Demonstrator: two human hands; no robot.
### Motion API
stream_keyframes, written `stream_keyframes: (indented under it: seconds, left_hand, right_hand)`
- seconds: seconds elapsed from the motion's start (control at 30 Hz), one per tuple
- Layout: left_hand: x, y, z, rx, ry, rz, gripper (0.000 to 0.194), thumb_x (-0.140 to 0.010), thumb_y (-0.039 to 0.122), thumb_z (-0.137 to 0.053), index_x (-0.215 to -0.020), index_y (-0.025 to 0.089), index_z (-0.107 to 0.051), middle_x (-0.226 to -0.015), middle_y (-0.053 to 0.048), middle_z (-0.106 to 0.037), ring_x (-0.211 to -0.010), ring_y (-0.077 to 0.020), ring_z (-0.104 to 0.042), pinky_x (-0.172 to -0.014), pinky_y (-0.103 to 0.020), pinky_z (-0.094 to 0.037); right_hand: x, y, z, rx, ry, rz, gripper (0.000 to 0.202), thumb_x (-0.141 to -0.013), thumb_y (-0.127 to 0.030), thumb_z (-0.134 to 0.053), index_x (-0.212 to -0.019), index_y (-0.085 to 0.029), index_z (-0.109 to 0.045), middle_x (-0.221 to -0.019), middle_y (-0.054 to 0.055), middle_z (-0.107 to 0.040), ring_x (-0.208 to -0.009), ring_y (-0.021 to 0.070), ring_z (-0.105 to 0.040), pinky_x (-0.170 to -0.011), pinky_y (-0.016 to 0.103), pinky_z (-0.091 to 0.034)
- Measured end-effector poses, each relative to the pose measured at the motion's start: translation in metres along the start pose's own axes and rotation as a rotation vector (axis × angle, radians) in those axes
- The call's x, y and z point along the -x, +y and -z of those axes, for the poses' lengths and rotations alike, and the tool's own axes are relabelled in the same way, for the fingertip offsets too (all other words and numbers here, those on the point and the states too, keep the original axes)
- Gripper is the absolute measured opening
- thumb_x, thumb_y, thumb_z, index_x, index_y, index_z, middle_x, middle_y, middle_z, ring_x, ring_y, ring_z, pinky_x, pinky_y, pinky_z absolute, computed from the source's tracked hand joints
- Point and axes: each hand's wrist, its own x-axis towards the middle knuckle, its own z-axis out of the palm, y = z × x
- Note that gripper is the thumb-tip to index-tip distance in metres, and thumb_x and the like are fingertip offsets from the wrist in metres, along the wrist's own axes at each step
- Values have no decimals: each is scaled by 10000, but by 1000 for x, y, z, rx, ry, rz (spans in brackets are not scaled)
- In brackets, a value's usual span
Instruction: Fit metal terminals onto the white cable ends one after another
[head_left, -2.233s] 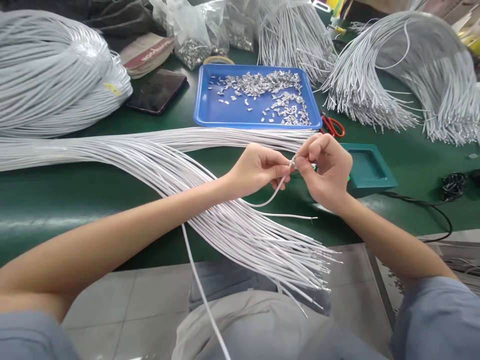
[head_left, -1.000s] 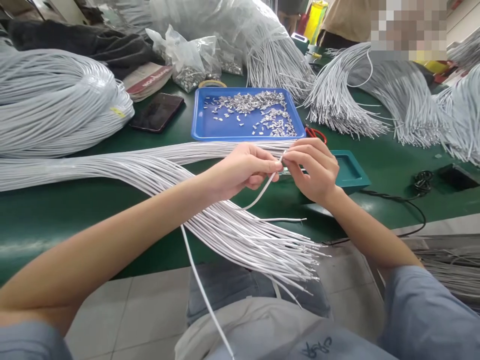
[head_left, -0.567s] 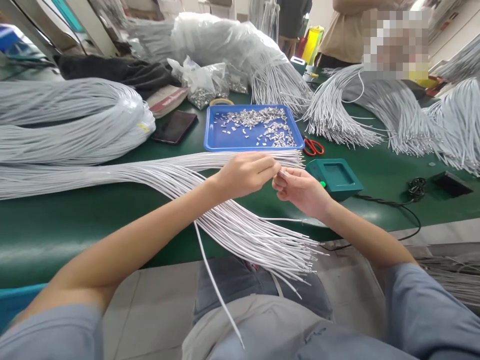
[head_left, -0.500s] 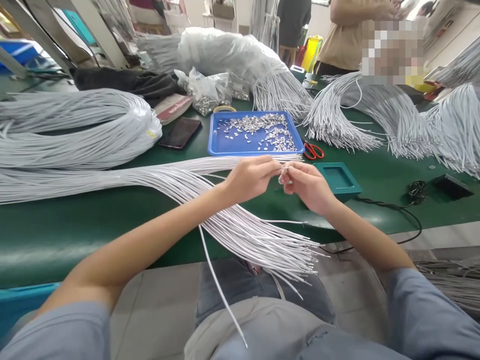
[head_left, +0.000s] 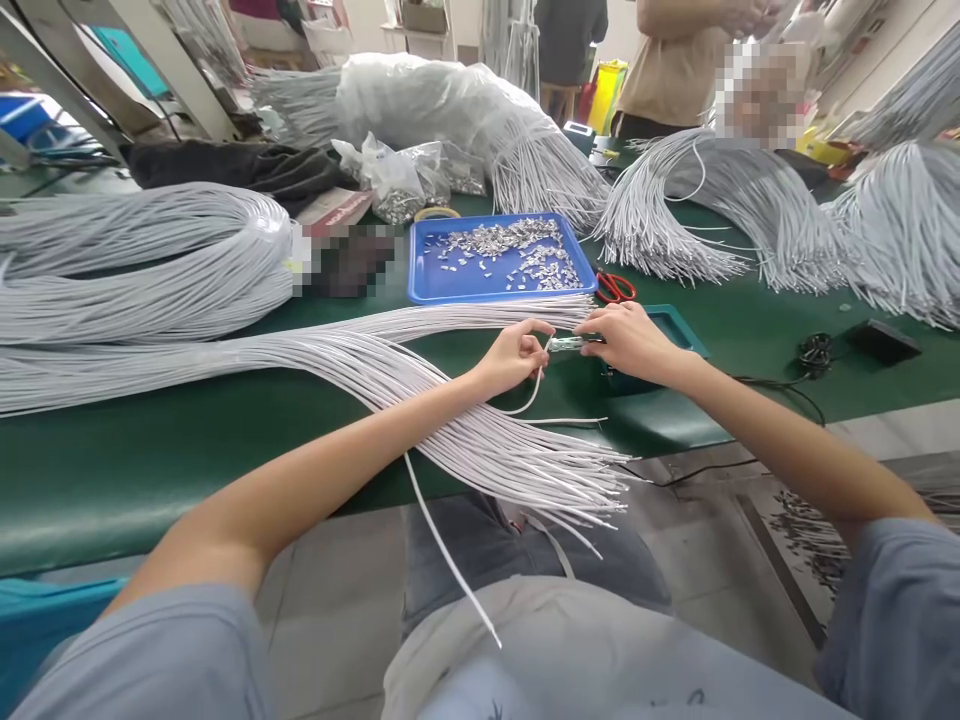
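My left hand (head_left: 517,358) pinches one white cable (head_left: 538,388) near its end, and the cable loops down from the fingers toward the bundle. Between the hands is a slim, shiny silver piece (head_left: 566,343), too small to identify. The fingers of my right hand (head_left: 626,340) close on its right end, while its left end meets the cable at my left fingertips. My right hand is in front of a green box-like holder (head_left: 679,328). Under my left forearm a fanned bundle of white cables (head_left: 517,460) lies with its ends pointing right.
Behind my hands, a blue tray (head_left: 442,285) holds many small metal parts. Red-handled scissors (head_left: 616,288) lie beside it. Coiled grey cables (head_left: 135,270) fill the left, with more cable bundles (head_left: 697,220) at right. A black cord (head_left: 814,352) lies near the table edge. A person (head_left: 667,70) stands beyond.
My hands have drawn slightly apart, the right moving right and in front of the green holder. The silver piece and the looped cable now show between them. The camera view has shifted a little.
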Motion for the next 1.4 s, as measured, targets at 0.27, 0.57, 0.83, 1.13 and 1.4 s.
stream_keyframes:
  seconds: [0.27, 0.57, 0.83, 1.13, 1.4]
  left_hand:
    - [0, -1, 2, -31, -15, 14, 255, -772, 32, -640, -955, 136, -497, -527, 52, -624, -431, -85, -587, -460, -165, -480]
    - [-6, -2, 2, -22, -8, 81, 260, -770, 31, -656, -943, 134, -493, -532, 22, -646, -406, -76, -555, -410, -148, -404]
    - [-6, -1, 0, -40, -20, 55, 262, -757, 10, -651, -922, 133, -488, -488, 43, -618, -366, -53, -496, -397, -140, -385]
    - [-9, -8, 1, -72, -15, 18, 280, -738, 36, -666, -927, 143, -489, -514, 42, -624, -397, -77, -536, -416, -163, -403]
    - [-8, -7, 2, -72, -32, 22, 290, -727, 51, -665, -908, 158, -466, -492, 52, -616, -378, -63, -510, -436, -161, -398]
  right_hand:
    - [-1, -6, 6, 187, -33, 41, 242, -863, -306, -589, -906, -117, -734, -1071, 141, -704, -1059, 288, -585, -894, 408, -318]
    - [-6, -3, 3, 117, -22, 17, 195, -861, -269, -596, -810, -164, -753, -937, 99, -730, -935, 254, -600, -816, 381, -291]
    - [-6, -4, 3, 135, -34, 15, 189, -863, -268, -611, -812, -150, -749, -937, 113, -729, -938, 267, -600, -809, 391, -298]
    - [-6, 5, 2, 101, -27, 45, 261, -861, -370, -604, -906, -162, -755, -989, 118, -717, -1033, 298, -566, -890, 432, -344]
    - [-9, 26, -8, 7, 156, 17, 460, -949, -298, -335, -1220, -120, -662, -1150, 188, -667, -1054, 329, -545, -918, 482, -421]
